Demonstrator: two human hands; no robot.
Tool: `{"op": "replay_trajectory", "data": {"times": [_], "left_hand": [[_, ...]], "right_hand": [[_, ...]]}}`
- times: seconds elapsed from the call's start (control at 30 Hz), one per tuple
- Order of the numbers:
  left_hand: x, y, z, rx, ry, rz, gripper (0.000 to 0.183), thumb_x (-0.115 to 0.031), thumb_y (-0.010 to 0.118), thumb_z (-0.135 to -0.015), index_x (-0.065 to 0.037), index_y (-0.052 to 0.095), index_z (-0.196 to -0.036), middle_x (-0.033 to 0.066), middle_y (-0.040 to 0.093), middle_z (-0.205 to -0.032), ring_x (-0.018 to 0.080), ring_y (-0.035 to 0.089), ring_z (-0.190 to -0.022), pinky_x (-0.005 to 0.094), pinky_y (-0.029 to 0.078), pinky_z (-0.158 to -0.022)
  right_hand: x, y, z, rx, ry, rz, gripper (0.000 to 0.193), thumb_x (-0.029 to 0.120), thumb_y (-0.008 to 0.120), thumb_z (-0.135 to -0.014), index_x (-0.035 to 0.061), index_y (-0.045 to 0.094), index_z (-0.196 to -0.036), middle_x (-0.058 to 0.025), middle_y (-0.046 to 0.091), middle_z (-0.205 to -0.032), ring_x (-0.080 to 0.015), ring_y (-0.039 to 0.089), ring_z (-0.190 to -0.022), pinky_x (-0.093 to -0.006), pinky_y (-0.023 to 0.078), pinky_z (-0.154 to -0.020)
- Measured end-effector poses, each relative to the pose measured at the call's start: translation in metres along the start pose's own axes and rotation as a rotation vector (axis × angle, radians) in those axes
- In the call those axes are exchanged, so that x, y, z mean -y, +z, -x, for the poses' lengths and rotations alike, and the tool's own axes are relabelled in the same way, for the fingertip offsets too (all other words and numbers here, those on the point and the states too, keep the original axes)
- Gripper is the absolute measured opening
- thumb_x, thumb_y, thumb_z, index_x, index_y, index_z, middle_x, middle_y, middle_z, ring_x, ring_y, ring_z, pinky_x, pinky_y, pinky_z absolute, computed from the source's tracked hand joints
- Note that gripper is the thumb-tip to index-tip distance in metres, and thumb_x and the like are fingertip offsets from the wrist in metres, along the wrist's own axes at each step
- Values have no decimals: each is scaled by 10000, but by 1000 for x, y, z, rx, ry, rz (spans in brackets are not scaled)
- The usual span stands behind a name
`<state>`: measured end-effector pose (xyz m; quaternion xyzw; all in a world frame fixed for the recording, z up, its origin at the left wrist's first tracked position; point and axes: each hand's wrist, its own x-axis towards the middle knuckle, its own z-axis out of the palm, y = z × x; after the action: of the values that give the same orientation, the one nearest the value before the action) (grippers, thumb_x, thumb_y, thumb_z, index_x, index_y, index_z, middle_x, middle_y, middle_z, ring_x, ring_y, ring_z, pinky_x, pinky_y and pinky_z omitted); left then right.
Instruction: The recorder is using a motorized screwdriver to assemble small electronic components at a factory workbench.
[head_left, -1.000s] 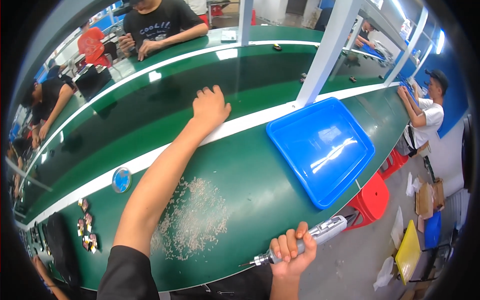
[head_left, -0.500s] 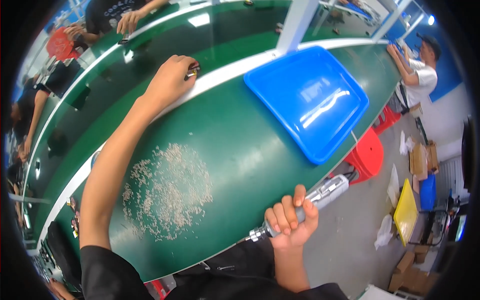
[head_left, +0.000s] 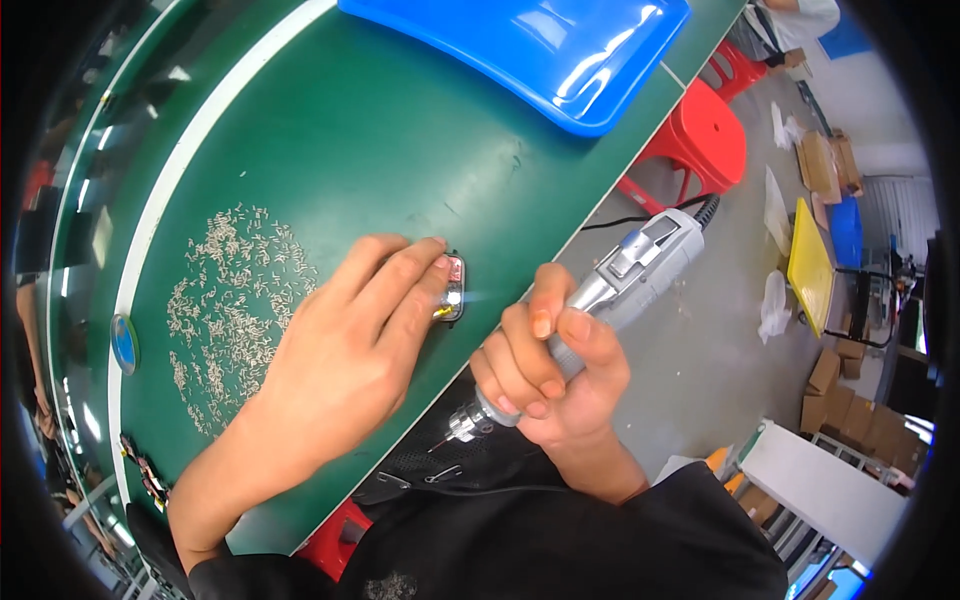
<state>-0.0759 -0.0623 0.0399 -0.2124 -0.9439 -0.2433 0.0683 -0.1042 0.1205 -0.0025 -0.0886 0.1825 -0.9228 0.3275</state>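
Note:
My left hand (head_left: 345, 340) rests on the green table with its fingertips on a small dark-framed electronic unit (head_left: 456, 285), which has a reddish and silvery inside. The fingers hide part of this unit. In my right hand (head_left: 560, 375) is a grey electric screwdriver (head_left: 640, 265), gripped round its body. The thin bit slants down to the left, just off the table's front edge, apart from the unit. Left of my left hand, many tiny screws (head_left: 235, 300) lie scattered on the table (head_left: 350, 200).
A blue plastic tray (head_left: 590, 122) stands at the far side. Past the front edge are a red stool (head_left: 712, 135), a yellow panel (head_left: 810, 265) and cardboard boxes (head_left: 860, 405). A round blue-green disc (head_left: 124, 343) and small parts (head_left: 145, 470) lie at the left.
My left hand has come back from the far conveyor side with the small unit to the table's front edge. The view has shifted, and the screwdriver's bit now points further down.

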Motion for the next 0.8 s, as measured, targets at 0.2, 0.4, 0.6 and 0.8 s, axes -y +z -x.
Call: {"op": "replay_trajectory", "data": {"times": [0.2,0.4,0.6,0.8], "left_hand": [[-3,5,-10,-46,60,-128,315,19,651,-655,110,618,-955,178,614,-1044,273,600,-917,330,556,-642],[-11,16,-5,-134,153,-188,394,29,666,-598,150,603,-968,236,630,-982,345,635,-828,373,550,-629],[-13,19,4,-95,143,-263,419,26,656,-590,160,602,-983,249,626,-1031,348,631,-862,370,556,-636],[-26,7,-1,50,92,-216,439,31,656,-597,184,600,-1005,284,601,-1106,363,622,-920,372,568,-656]], "right_hand": [[-9,9,6,-149,22,-62,108,144,461,-951,45,500,-934,-20,405,-511,-134,397,-409,-289,352,-445],[-16,12,8,-279,42,-76,108,146,481,-949,49,483,-903,-30,414,-521,-138,421,-412,-284,364,-443],[-11,3,8,-204,83,-75,110,142,476,-946,36,486,-922,-30,411,-518,-148,420,-410,-290,364,-442],[67,10,-22,238,-57,326,186,264,443,-1005,90,469,-945,-14,455,-600,-127,462,-457,-293,424,-511]]}}
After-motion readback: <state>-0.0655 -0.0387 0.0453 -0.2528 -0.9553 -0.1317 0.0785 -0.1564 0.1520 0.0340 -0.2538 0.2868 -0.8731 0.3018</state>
